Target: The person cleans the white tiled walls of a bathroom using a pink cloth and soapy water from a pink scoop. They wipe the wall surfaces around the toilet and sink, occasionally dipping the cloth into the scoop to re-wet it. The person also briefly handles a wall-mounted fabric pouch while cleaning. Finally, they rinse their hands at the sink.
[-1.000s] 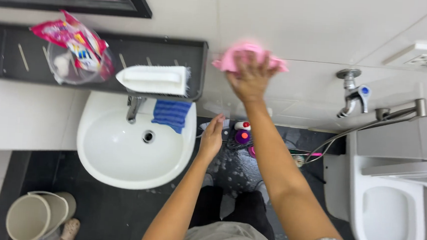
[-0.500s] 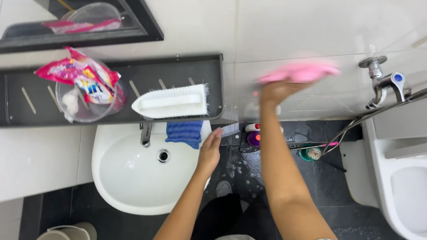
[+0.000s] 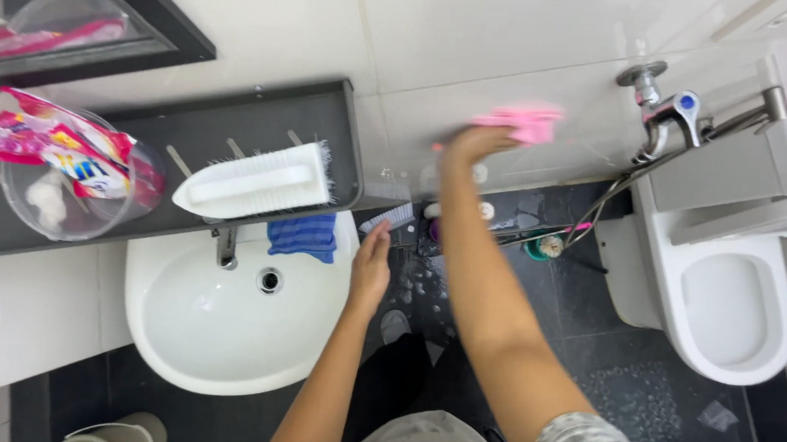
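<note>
The right hand (image 3: 476,144) is pressing a pink cloth (image 3: 520,122) flat against the white tiled wall (image 3: 477,44), its fingers closed over the cloth's left end; the cloth is lying on the wall just left of the chrome tap (image 3: 660,105). The left hand (image 3: 371,267) is resting on the right rim of the white sink (image 3: 223,329), fingers held together and extended, holding nothing. A blue striped cloth (image 3: 302,236) is lying on the far rim of the sink, just left of that hand. Above it, a dark shelf (image 3: 263,117) is carrying a white scrub brush (image 3: 255,182) and, further left, a clear round tub (image 3: 49,200) with a crumpled packet (image 3: 48,145) in pink, yellow and blue sitting on top. A white toilet (image 3: 725,305) is standing at the right, with small bottles (image 3: 453,216) on the dark floor (image 3: 638,391) between it and the sink.
</note>
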